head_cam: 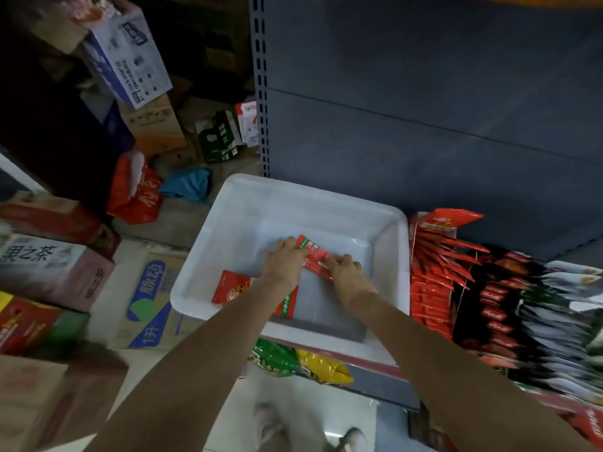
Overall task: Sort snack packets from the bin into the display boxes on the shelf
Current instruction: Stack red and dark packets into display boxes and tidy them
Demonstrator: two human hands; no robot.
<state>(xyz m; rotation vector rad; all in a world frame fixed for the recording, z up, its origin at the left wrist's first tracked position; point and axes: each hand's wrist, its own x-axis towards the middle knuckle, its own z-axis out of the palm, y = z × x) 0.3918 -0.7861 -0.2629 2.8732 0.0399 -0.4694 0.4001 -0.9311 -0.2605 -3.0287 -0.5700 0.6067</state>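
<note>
A: Head view — where are the hands?

B: Both reach down into the white plastic bin (390,230) that sits on the shelf (378,380). The left hand (287,257) and the right hand (347,270) meet over a small bundle of red snack packets (315,256) near the middle of the bin.

A: And each grip?

B: Fingers of both hands curl round the bundle, left at its upper end, right at its lower end; it lies tilted between them.

A: Anything else in the bin?

B: A red packet (230,288) lies by the near-left wall, partly under the left forearm, and a red-and-green packet (288,306) shows just beside it.

A: The display boxes?

B: To the right, touching the bin: a red display box (434,223) packed with red packets, then rows of black packets (496,318). Below the bin's front edge sit a green bag (274,357) and a yellow bag (323,367).
</note>
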